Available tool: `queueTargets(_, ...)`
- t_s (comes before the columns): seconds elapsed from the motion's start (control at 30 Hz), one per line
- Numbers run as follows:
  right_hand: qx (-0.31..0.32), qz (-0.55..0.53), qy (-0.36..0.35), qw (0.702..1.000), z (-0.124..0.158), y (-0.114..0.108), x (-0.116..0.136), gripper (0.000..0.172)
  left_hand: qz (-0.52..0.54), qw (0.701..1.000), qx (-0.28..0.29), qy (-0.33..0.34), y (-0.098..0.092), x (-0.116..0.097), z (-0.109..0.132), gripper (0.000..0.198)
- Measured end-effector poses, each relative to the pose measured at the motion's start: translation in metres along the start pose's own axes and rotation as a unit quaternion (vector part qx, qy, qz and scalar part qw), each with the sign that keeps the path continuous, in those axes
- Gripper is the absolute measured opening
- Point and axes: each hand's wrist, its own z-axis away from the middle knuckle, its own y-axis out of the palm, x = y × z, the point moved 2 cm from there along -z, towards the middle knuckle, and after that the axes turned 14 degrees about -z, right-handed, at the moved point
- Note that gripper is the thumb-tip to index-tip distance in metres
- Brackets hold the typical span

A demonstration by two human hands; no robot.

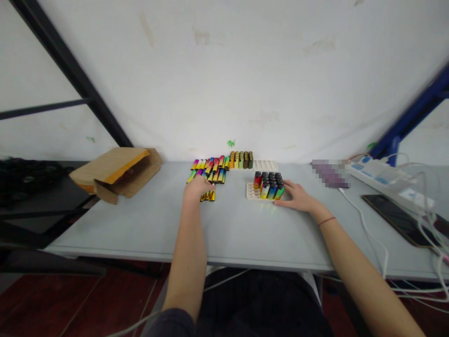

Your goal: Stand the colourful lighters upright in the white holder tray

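Note:
Several shiny multicoloured lighters (213, 171) lie in a loose pile toward the back of the table. My left hand (197, 187) reaches down at the pile's near side, beside a small group of gold lighters (209, 195). Most of its fingers are hidden, so their grip does not show. To the right is a white tray with round holes (250, 192), in which several black-topped lighters (271, 187) stand upright. Against the tray's right end rests my right hand (296, 196), thumb at the front corner and fingers along the side, gripping it.
Behind the pile stands a block of upright gold and green lighters (241, 160), with another white tray (266, 165) beside it. An opened cardboard box (112, 171) lies at left. A phone (396, 217), white cables (365, 224) and a power strip (389, 180) occupy the right.

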Motion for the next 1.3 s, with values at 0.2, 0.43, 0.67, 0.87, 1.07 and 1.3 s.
queueTargets(0.2,-0.006,-0.001,-0.006,1.000,-0.001,0.000,-0.001,0.092,-0.095,0.994,0.035,-0.047,-0.002,-0.019,0.007,0.032)
queueTargets(0.43,-0.008,-0.002,-0.005,1.000,-0.002,0.002,-0.004,0.093,-0.091,0.993,0.046,-0.052,-0.002,-0.019,0.007,0.031)
queueTargets(0.67,-0.005,0.002,-0.005,1.000,-0.002,0.002,-0.003,0.095,-0.088,0.993,0.068,0.029,0.004,-0.039,0.011,0.014)
queueTargets(0.87,-0.002,0.001,0.001,1.000,-0.001,0.000,-0.001,0.094,0.012,0.991,0.091,0.092,0.009,-0.044,0.010,0.010)
queueTargets(1.07,0.006,0.004,0.010,1.000,-0.001,0.000,0.002,0.092,0.218,0.962,0.067,0.149,0.013,-0.053,0.005,0.032)
queueTargets(1.3,0.004,-0.008,-0.007,1.000,-0.002,-0.001,-0.001,0.092,0.515,0.853,0.055,0.065,0.022,-0.084,0.010,0.031)
